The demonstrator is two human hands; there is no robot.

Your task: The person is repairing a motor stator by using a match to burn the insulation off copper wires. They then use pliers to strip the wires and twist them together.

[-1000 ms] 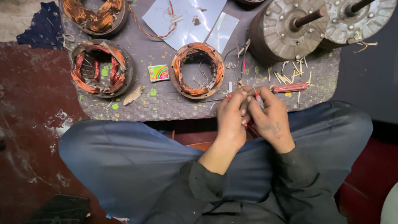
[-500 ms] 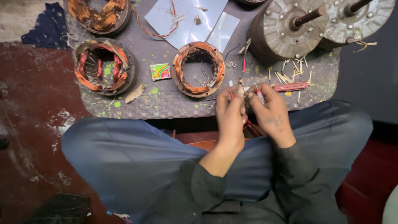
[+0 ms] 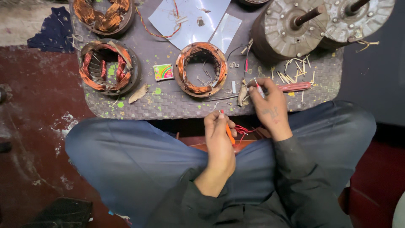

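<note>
Orange insulation sleeve (image 3: 229,133), thin and short, is pinched between the thumb and fingers of the left hand (image 3: 219,139), which hovers above the lap just short of the table (image 3: 168,103) edge. Fine red wires (image 3: 244,130) trail from it toward the right. The right hand (image 3: 270,103) rests at the table's near edge, its fingertips closed on a slim white-and-red sleeved wire end (image 3: 258,88) that sticks up past the knuckles. Both pieces look very light, limp and easy to kink; a thing like that is best held close to its free end with fingertips only, since a grip farther back would let it droop, and the bare copper would likely snap if bent sharply.

Just beside the right hand lie a red-handled tool (image 3: 295,87) and a scatter of pale slot sticks (image 3: 295,71). Near the middle of the table sits a stator (image 3: 201,69) with copper windings round an open bore; a small multicoloured box (image 3: 163,71) lies to its left, and farther left a second stator (image 3: 107,67) with red sleeving over its coils. A third, copper-filled stator (image 3: 103,14) is at the far left corner. Sheets of pale insulating paper (image 3: 187,19) lie at the far edge, and two grey motor housings (image 3: 287,29) with shafts stand at the far right. The person sits cross-legged in blue trousers (image 3: 126,156) on a dark red floor (image 3: 29,126).
</note>
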